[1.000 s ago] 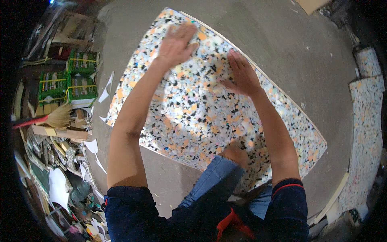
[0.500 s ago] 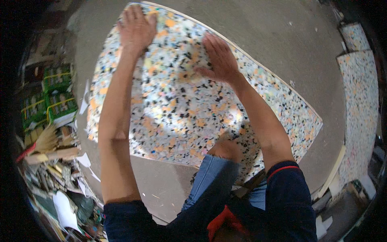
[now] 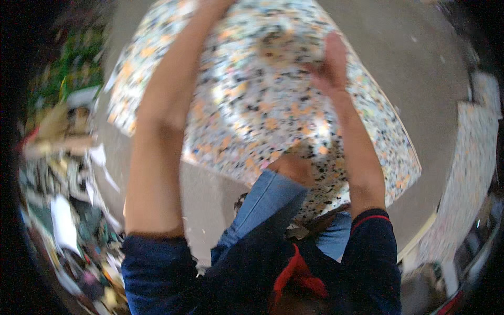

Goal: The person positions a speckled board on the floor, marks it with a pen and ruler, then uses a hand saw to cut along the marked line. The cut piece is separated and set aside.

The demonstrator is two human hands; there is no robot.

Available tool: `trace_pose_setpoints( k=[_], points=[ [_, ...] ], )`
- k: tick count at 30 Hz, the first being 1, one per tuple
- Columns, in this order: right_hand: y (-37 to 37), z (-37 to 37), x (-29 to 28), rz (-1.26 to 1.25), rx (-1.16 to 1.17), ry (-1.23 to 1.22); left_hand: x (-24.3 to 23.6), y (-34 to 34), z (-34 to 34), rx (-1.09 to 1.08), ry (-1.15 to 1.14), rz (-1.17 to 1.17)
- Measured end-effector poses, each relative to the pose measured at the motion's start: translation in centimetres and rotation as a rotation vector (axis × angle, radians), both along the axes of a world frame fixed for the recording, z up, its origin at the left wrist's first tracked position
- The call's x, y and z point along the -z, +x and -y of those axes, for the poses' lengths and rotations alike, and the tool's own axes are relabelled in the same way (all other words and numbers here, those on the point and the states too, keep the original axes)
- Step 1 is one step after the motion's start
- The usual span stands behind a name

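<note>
A large sheet of speckled foam point(image 3: 236, 131), white with orange, black and pale blue flecks, lies in front of me and has a thin pale edge. Over its left part stretches my left forearm, and that hand is cut off by the top of the view. Near the sheet's right side is my right hand point(image 3: 334, 65), blurred by motion, its fingers extended and the thumb apart; nothing is in it. Whether its palm presses on the foam I cannot tell. My bent knee point(image 3: 291, 170) is over the sheet's near edge.
A long strip of similar speckled foam point(image 3: 467, 163) lies at the right. On the left are stacked green packages point(image 3: 79, 63), a straw broom point(image 3: 52, 123) and a heap of scraps point(image 3: 79, 220) with white pieces. Grey floor point(image 3: 409, 68) surrounds the sheet.
My left hand has gone forward past the top of the view. My right hand has shifted right across the foam. The view itself has turned, and the sheet appears higher in it.
</note>
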State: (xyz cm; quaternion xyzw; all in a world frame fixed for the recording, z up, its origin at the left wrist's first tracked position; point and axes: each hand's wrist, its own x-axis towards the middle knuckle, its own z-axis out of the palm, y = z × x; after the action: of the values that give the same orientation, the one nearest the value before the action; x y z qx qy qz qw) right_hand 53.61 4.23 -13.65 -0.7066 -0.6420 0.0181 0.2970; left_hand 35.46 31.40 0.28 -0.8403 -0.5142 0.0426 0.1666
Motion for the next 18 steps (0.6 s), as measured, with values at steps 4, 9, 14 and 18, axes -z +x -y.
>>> trace_pose_setpoints(
  k=[4, 9, 14, 18],
  points=[
    [0.1, 0.9, 1.2, 0.032, 0.026, -0.024, -1.6, -5.8, 10.3, 0.242, 0.191, 0.219],
    [0.0, 1.9, 1.4, 0.074, 0.043, -0.010, 1.3, -16.9, 16.8, 0.106, 0.185, 0.342],
    [-1.5, 3.0, -0.1, 0.106, 0.147, -0.212, 1.2, -17.9, 16.9, 0.116, 0.067, 0.403],
    [-3.1, 6.6, -0.8, 0.171, 0.233, -0.270, 0.4, -26.1, 21.1, -0.334, 0.120, 0.218]
  ],
)
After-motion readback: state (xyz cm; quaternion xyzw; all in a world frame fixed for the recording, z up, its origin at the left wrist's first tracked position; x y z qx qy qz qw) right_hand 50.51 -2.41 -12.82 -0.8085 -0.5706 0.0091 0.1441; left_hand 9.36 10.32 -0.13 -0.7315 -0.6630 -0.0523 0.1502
